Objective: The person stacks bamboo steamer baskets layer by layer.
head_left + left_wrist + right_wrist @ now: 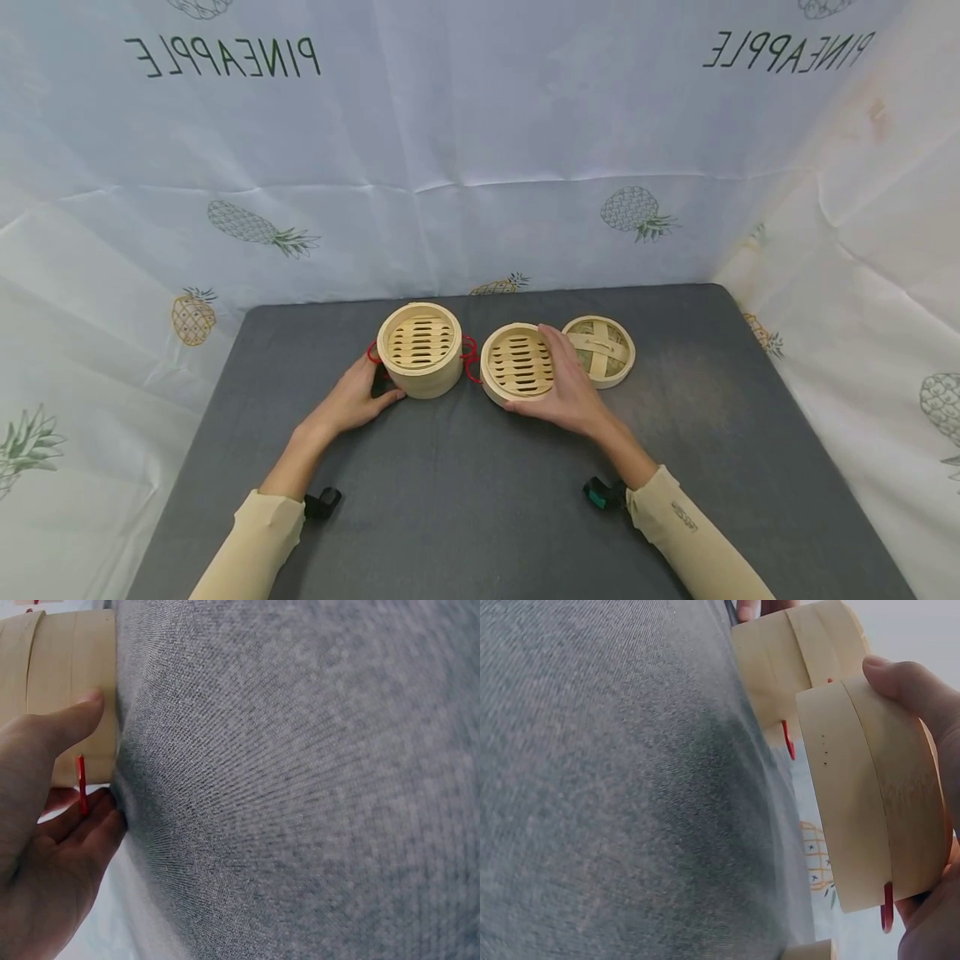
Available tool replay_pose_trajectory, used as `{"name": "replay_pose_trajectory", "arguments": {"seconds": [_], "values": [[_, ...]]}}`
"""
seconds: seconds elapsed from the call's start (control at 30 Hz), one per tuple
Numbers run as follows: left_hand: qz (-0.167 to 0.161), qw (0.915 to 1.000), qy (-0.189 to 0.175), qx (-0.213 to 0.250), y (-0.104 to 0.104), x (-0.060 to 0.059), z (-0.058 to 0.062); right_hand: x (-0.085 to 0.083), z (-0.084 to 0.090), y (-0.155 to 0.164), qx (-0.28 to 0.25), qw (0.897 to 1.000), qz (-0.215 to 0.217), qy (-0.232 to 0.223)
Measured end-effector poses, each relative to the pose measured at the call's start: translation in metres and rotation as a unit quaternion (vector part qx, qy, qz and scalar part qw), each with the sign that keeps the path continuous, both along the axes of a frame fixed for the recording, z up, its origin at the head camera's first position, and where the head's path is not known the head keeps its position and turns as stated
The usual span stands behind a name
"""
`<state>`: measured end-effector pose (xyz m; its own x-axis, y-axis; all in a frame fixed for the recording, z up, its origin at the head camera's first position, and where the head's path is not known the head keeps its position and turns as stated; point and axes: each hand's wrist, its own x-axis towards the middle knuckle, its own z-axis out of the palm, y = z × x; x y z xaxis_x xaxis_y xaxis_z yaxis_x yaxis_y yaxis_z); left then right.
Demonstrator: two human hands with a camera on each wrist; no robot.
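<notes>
My left hand (356,402) holds a round bamboo steamer basket (429,384) on the dark table. Its thumb lies against the wall in the left wrist view, and its fingers reach round beside a red loop (82,784). To the right, my right hand (570,392) grips a second bamboo steamer basket (866,795) by its wall, thumb on one side and fingers on the other. In the right wrist view this basket is raised off the cloth. Both slatted floors face up in the head view.
A woven bamboo lid (619,362) with a strap handle lies right of the second basket, partly behind my right hand. Grey cloth covers the table (465,500). A white curtain (465,233) printed with pineapples hangs along the back edge.
</notes>
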<state>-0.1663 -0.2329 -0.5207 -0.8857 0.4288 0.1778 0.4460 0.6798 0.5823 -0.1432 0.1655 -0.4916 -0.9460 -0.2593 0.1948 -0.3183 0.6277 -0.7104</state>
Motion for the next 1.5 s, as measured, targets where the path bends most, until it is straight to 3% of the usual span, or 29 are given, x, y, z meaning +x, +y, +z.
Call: {"name": "replay_pose_trajectory", "arguments": {"seconds": [0.07,0.23,0.4,0.67,0.93,1.17,1.5], "values": [[0.006,0.9999,-0.005,-0.008,-0.002,-0.003,-0.006,0.001,0.001,0.0,-0.001,1.0,0.003,0.005],[-0.006,0.9994,0.032,0.014,-0.009,-0.01,-0.026,0.003,0.003,0.0,-0.004,1.0,0.005,0.013],[-0.007,0.9992,0.035,0.017,-0.004,-0.004,-0.013,0.005,0.006,0.0,-0.004,1.0,0.004,0.018],[0.003,1.0,0.003,0.001,0.005,0.004,0.01,0.005,0.007,-0.001,-0.005,1.0,0.007,0.025],[-0.004,0.9998,0.013,0.011,0.003,0.002,0.006,0.005,0.008,-0.002,-0.015,0.999,0.005,0.031],[-0.005,0.9993,0.03,0.02,-0.005,-0.005,-0.012,0.005,0.013,-0.004,-0.032,0.999,0.013,0.04],[-0.005,0.9995,0.019,0.023,-0.001,0.0,-0.003,0.003,0.018,-0.008,-0.063,0.996,0.016,0.054]]}}
